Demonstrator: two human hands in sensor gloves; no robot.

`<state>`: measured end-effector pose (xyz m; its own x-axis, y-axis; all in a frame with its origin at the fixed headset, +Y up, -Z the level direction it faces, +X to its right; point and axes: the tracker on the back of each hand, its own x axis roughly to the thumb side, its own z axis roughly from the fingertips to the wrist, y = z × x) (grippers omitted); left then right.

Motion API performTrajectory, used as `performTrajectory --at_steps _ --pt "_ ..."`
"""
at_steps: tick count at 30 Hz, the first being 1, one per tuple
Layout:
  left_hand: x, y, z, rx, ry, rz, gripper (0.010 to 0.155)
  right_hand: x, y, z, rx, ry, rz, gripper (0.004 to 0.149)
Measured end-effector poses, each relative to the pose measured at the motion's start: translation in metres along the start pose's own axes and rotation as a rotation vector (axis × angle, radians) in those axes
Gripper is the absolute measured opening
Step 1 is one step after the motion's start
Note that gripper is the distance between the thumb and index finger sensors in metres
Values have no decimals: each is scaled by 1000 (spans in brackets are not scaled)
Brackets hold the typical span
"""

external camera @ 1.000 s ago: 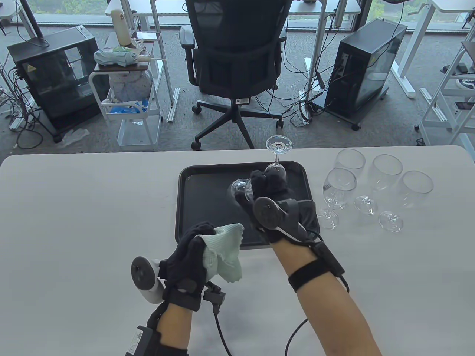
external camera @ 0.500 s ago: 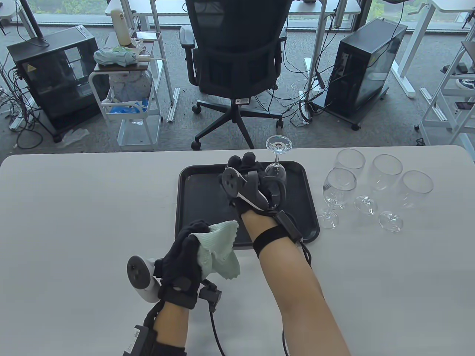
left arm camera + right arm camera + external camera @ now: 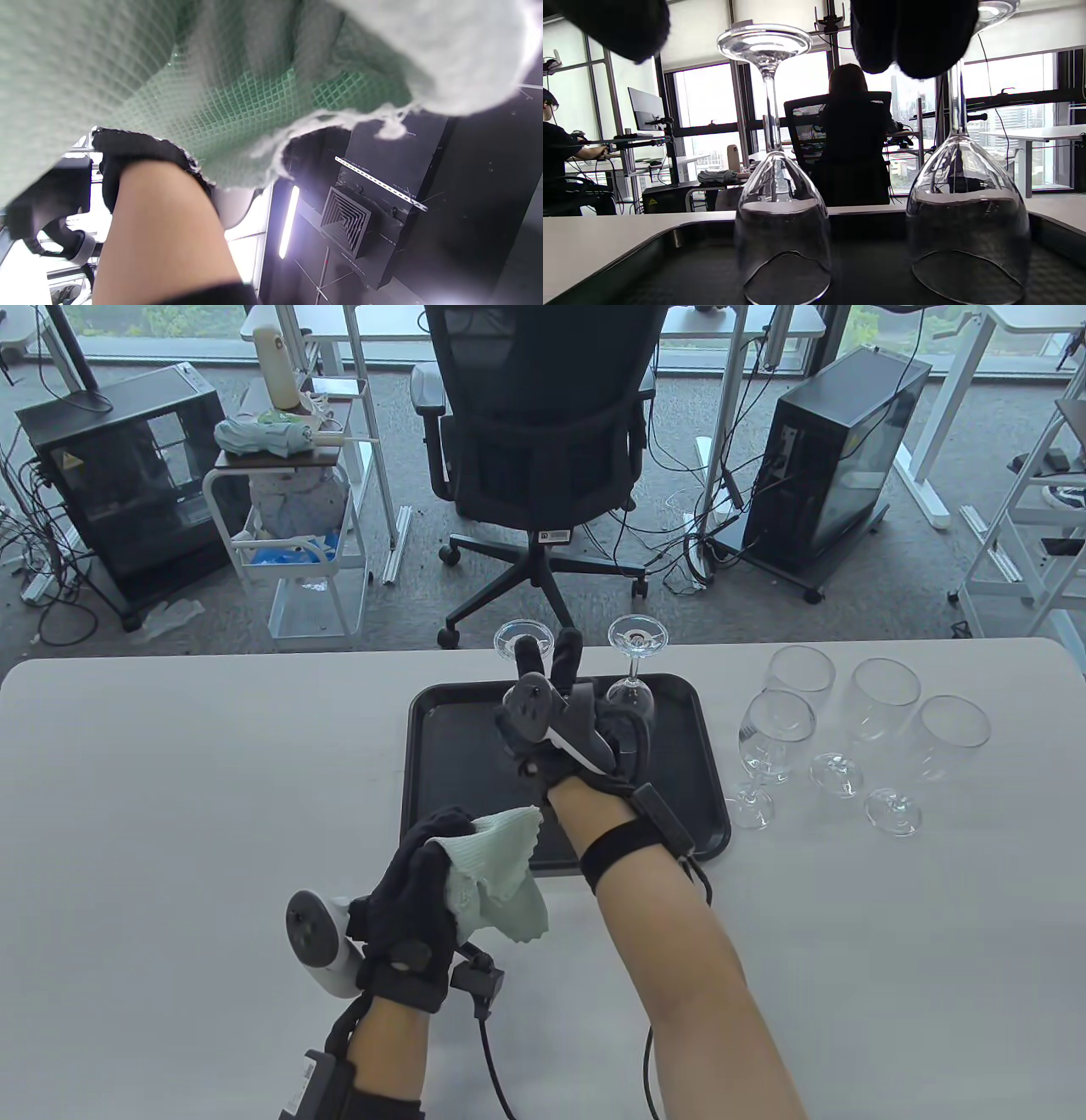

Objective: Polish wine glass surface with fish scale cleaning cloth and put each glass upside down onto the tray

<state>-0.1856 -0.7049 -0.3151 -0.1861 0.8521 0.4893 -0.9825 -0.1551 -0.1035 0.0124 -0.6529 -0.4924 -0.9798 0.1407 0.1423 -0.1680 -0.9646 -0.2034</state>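
Two clear round glasses (image 3: 782,237) stand upside down on the flat black tray (image 3: 458,780). The right hand (image 3: 560,721) spreads straight fingers (image 3: 567,653) above them. The left hand (image 3: 416,891) grips the bumpy green cloth (image 3: 496,874).

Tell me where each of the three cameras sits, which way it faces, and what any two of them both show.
Table view: high above, looking down the table; both gloved hands, forearms and trackers show.
Left wrist view: under the left hand, tilted up at the ceiling; green cloth fills it, with the other forearm.
Right wrist view: low on the tray, facing the windows; dark fingers hang in.
Shared: table and right wrist views both show two upside-down glasses.
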Motion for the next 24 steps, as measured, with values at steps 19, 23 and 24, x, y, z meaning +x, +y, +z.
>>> performTrajectory --at_steps 19,23,24 --pt "-11 -1 1 -4 46 50 51 -219 21 194 264 366 -326 74" --pt "-10 -1 1 0 42 48 51 -259 30 193 249 583 -493 86" --pt "-11 -1 1 1 40 45 51 -265 35 186 255 616 -563 88"
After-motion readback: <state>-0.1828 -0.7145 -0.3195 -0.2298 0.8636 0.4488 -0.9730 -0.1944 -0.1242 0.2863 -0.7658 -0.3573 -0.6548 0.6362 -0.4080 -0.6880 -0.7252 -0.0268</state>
